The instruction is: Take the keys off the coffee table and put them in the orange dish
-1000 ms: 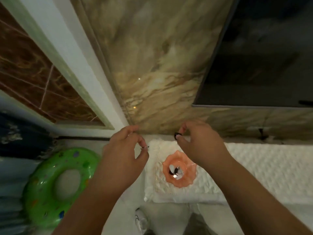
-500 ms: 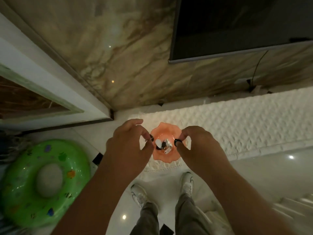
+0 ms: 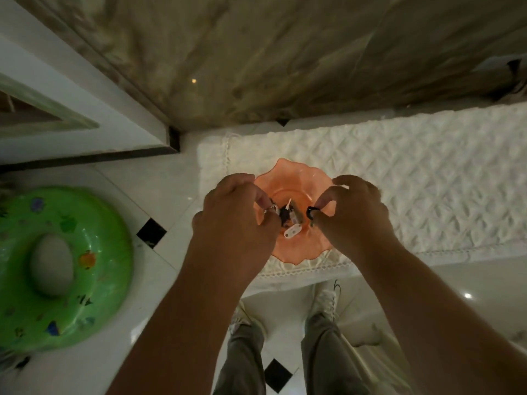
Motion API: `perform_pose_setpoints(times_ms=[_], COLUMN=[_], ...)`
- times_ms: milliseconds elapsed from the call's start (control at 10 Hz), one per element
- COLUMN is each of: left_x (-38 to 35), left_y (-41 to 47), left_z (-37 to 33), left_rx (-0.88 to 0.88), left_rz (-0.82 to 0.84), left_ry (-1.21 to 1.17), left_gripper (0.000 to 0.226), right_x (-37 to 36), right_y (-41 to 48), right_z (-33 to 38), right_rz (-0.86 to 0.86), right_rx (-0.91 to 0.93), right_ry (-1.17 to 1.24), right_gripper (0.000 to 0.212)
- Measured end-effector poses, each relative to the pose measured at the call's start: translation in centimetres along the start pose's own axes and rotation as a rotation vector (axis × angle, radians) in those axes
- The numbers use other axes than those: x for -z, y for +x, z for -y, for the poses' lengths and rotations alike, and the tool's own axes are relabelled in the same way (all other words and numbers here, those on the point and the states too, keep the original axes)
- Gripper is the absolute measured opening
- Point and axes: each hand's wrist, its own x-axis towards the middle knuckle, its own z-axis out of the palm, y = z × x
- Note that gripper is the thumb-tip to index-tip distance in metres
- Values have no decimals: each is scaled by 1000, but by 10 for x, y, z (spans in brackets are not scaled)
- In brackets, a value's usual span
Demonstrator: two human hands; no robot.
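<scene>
- I count one orange dish [image 3: 296,178], wavy rim, sitting on a white quilted cloth [image 3: 413,178] near that cloth's left end.
- One bunch of keys [image 3: 288,218] over the middle of the orange dish; I can't count single keys, too small and dark. One white oval tag [image 3: 293,231] lies at the bunch's near side.
- Two hands over the dish: left hand [image 3: 233,220] covers its left rim, right hand [image 3: 353,212] its right rim.
- Left fingers [image 3: 263,199] pinched on a small metal ring [image 3: 272,209] at the bunch's left end.
- Right fingers [image 3: 323,199] pinched on a black loop [image 3: 310,213] at the bunch's right end.
- Whether the bunch touches the dish floor or hangs, I can't tell.
- Bunch's long axis runs left to right across the dish, ring end left, loop end right; tag tilts toward me.
- Left of the dish, on the floor: one green swim ring [image 3: 65,266]. Below the dish: my two shoes [image 3: 325,302], two trouser legs.
- Behind the dish: marbled wall [image 3: 256,58].
- Both wrists hide the near rim corners of the dish.
</scene>
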Motion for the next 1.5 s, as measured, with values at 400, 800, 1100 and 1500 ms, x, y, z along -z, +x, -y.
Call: perform_pose_setpoints(times_ms=[400,800,1100,1500], left_x=[-59,-100,-139,-117], left_y=[32,57,65,48], left_z=[46,46,39,27], left_rx=[11,20,52,72], left_rz=[-71,-89,-86,-125], left_ry=[15,126,140,41], left_gripper=[9,4,14,46], right_x=[-74,-72,-84,-60], right_y=[57,69,55,45], right_z=[-28,-34,-44,-31], right_rz=[-60,-328,-294,-50], right_rx=[15,33,45,76], right_ry=[-399,-99,-64,-45], right_gripper=[16,25,30,67])
